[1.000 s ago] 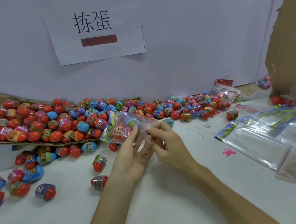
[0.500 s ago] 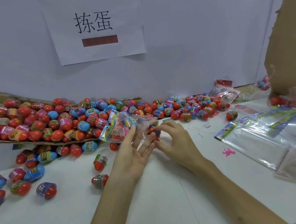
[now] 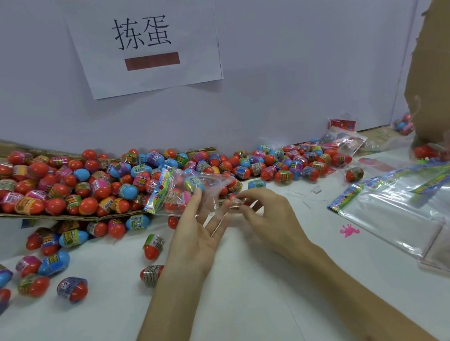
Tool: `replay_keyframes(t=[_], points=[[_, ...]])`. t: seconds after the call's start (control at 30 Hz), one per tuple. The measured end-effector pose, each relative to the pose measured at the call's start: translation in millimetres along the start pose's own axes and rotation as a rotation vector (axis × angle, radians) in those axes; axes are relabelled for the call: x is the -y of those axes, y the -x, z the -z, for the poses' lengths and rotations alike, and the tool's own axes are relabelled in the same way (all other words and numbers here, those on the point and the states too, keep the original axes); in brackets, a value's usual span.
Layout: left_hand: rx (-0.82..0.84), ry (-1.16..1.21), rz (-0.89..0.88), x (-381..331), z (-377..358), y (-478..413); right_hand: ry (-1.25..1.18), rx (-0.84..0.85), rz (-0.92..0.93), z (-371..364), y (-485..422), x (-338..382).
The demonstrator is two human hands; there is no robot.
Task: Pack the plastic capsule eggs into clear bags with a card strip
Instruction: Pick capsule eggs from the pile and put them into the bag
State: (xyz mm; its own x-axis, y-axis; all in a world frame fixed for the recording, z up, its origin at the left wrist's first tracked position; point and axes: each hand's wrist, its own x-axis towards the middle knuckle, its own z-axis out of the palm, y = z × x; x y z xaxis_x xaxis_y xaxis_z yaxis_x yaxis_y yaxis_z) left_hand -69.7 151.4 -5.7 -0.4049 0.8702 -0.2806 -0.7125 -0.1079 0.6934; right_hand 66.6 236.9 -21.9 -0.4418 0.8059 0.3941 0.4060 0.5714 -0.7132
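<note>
Packing workbench: heaped capsule eggs [image 3: 83, 189], stacked clear bags [image 3: 412, 208], cardboard box [image 3: 446, 78].

My left hand [image 3: 195, 237] is turned palm-up, fingers spread and nearly straight, thumb pinching the clear bag [image 3: 191, 187] against them. My right hand [image 3: 270, 216] sits just beside it, fingertips curled, pinching one egg [image 3: 235, 202]. Both forearms angle inward.
</note>
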Motion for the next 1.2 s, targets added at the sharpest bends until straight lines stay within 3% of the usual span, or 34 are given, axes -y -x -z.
replay_keyframes(t=[0.1,0.23,0.53,0.83,1.2], points=[[-0.028,-0.026,-0.025,-1,0,0,-0.198,-0.126,0.027,5,-3,7],[-0.023,-0.047,-0.051,2,-2,1,-0.334,-0.151,0.094,9,1,16],[0.099,-0.157,-0.028,15,-7,3,-0.351,-0.222,0.11,-4,10,19],[0.106,-0.115,0.004,12,-7,5,-0.3,-0.214,0.194,-14,13,19],[0.111,-0.217,0.041,18,-13,5,-0.193,-0.346,0.099,-11,7,11]])
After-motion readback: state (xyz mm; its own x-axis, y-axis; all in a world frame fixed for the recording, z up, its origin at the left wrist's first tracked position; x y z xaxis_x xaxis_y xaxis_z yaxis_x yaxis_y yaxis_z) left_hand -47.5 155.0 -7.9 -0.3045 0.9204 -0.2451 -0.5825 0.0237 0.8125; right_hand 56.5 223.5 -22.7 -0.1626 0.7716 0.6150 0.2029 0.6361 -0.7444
